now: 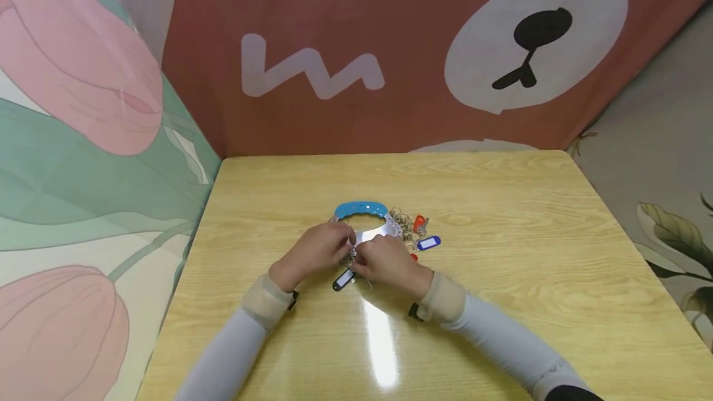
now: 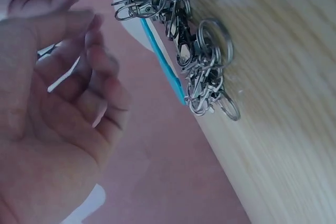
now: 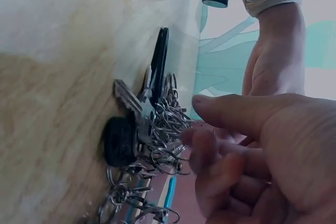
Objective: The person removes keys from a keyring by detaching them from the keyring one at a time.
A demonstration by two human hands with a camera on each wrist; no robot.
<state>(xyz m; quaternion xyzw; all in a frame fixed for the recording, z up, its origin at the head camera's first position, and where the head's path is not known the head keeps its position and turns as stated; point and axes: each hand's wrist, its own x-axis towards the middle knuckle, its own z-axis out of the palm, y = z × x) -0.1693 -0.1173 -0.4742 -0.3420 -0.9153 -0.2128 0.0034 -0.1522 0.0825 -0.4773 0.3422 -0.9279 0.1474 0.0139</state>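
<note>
A silver metal plate (image 1: 372, 236) with a blue handle (image 1: 361, 208) lies on the table, bunches of key rings (image 1: 403, 224) along its sides. Over its near edge, my left hand (image 1: 323, 246) and right hand (image 1: 390, 262) meet with bent fingers. In the left wrist view the left thumb and forefinger come together beside the key rings (image 2: 207, 72); what lies between them is hidden. The right wrist view has the right hand (image 3: 257, 166) with bent fingers close to the rings (image 3: 168, 124) and a key (image 3: 127, 97). A black key tag (image 1: 343, 280) lies below the hands.
Right of the plate are a red key tag (image 1: 419, 223) with a key and a blue key tag (image 1: 429, 242). Another red piece (image 1: 413, 257) shows beside the right hand. The wooden table (image 1: 501, 215) meets printed cloth walls at its back and sides.
</note>
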